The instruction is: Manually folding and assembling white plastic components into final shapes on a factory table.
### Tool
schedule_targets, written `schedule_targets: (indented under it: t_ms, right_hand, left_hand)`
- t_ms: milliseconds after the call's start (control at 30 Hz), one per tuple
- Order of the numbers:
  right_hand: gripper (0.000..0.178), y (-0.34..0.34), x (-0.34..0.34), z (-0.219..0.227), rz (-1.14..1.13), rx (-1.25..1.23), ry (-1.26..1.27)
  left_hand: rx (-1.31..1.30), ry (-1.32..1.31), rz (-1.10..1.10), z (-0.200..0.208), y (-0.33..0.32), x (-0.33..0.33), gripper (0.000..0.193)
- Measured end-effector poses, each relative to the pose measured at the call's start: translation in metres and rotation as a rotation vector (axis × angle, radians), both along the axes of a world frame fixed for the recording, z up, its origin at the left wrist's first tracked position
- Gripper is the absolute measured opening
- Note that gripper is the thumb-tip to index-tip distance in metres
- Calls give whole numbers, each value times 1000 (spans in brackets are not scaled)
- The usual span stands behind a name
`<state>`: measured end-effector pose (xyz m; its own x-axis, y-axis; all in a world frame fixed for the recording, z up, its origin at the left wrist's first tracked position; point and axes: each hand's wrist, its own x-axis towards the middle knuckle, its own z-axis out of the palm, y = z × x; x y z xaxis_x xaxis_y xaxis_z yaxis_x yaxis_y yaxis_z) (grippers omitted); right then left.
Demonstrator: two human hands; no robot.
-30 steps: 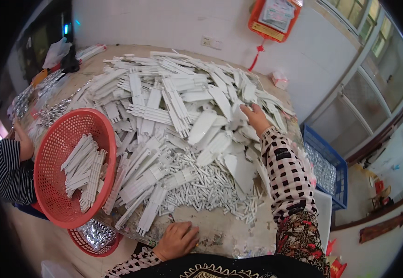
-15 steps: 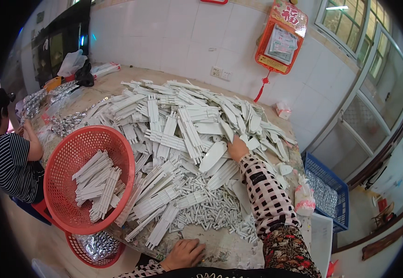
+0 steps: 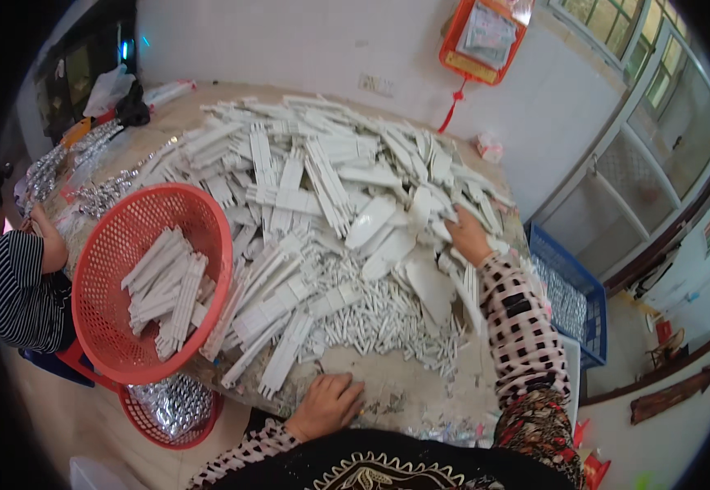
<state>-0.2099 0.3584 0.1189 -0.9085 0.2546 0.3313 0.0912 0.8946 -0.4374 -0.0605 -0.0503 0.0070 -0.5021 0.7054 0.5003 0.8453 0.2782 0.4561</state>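
A large heap of white plastic pieces (image 3: 290, 192), with long ribbed strips and flat blade-like shapes, covers the table (image 3: 388, 416). My right hand (image 3: 469, 234) reaches into the right side of the heap, its fingers closed around the edge of a white plastic blade piece (image 3: 430, 204); the fingertips are partly hidden. Small white plastic pegs (image 3: 371, 327) lie in a loose pile nearer to me. At the table's near edge my left hand (image 3: 325, 406) rests on the surface, fingers stretched out and holding nothing.
A red perforated basket (image 3: 98, 318) holding white strips stands at the left. Below it, another red basket (image 3: 200, 437) holds silvery pieces. A blue crate (image 3: 592, 327) stands beyond the right table edge. Another person (image 3: 28, 282) sits at the left near silvery bundles (image 3: 106, 196).
My right hand has moved right across the heap, and blade pieces beside it have shifted. The left hand stays at the near edge. The view has tilted downward.
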Motion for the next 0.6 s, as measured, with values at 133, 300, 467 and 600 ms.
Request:
schedule_targets:
  t_ms: [133,300,467,600]
  right_hand:
    - [64,6,75,0,-42,-61,-71]
    - [66,11,135,-38,-216,41,-96]
    - [62,-16,153,-52,-116,491,-92]
    - [47,3,117,-53,-48,176,49]
  left_hand:
    - [-35,-5,-15,0,3,-5,36]
    - [-68,37,-17,-2,8,-7,35]
    - [-91,-33,-1,-3,6,-2,37]
    - [-135,-12,8,-1,7,-2,37]
